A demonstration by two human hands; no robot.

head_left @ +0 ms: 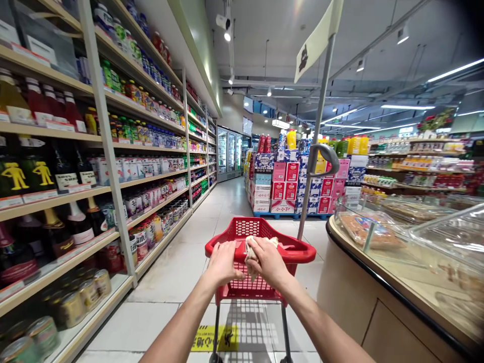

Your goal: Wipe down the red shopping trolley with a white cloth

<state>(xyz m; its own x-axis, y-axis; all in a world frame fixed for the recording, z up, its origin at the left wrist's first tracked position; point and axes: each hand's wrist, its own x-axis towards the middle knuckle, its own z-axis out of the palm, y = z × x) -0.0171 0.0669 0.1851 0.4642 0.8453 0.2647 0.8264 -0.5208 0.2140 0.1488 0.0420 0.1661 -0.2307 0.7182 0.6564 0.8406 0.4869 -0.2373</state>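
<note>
A red plastic shopping cart (260,223) stands in front of me in the aisle, its near rim forming the handle. My left hand (224,262) grips the left part of this handle, fingers over the top and thumb below. On the middle of the handle, my right hand (266,259) presses a crumpled whitish cloth (250,247), closed around it. Part of the cloth hangs below the fingers, and some shows beyond the knuckles. The inside of the basket is mostly hidden by the rim and my hands.
Drink shelves (151,146) line the left side. A glass-topped counter (340,262) with packaged food curves along the right. Ahead are stacked drink cartons (283,184) and a grey pole (315,146) with a flag. A yellow floor sticker (206,339) lies below the cart.
</note>
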